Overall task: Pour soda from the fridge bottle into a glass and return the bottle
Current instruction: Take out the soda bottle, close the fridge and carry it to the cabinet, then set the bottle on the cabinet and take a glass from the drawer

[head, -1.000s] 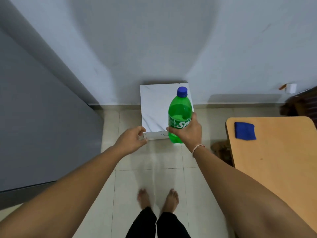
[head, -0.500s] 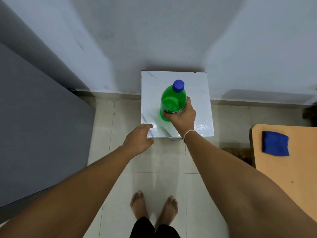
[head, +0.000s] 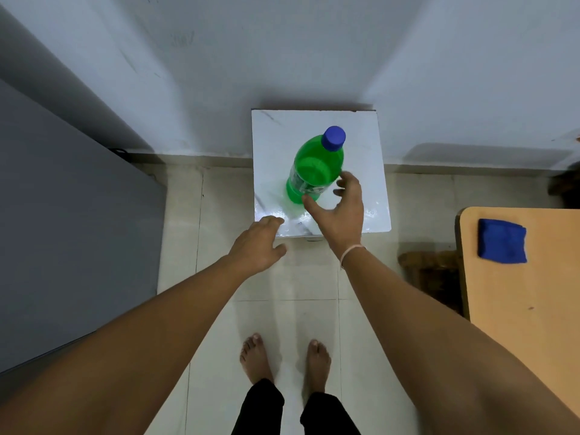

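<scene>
A green soda bottle [head: 314,171] with a blue cap [head: 334,138] stands upright on a small white marble-patterned stand [head: 361,146] set against the far wall, roughly in the middle of the stand's top. The right hand [head: 340,215] is just near and to the right of the bottle, fingers spread and curved in an open cup around its lower body; the thumb [head: 310,204] lies at the bottle's near base, and whether it touches the plastic cannot be told, while the other fingers stand apart from the bottle's right side. A thin pale band [head: 350,253] circles the right wrist. The left hand [head: 255,243] is to the left of the right one, palm down with fingers loosely together and slightly bent, its fingertips at the near left edge of the stand's top and holding nothing. To the left is a large grey flat surface [head: 72,215], closed. At the right edge is a light wooden table [head: 533,309] with a folded blue cloth [head: 501,241] on its far left corner, and a dark brown object [head: 430,271] sits on the floor between the stand and the table. The person's bare feet [head: 284,361] stand on pale floor tiles [head: 219,189] at the near side, below black trouser legs.
</scene>
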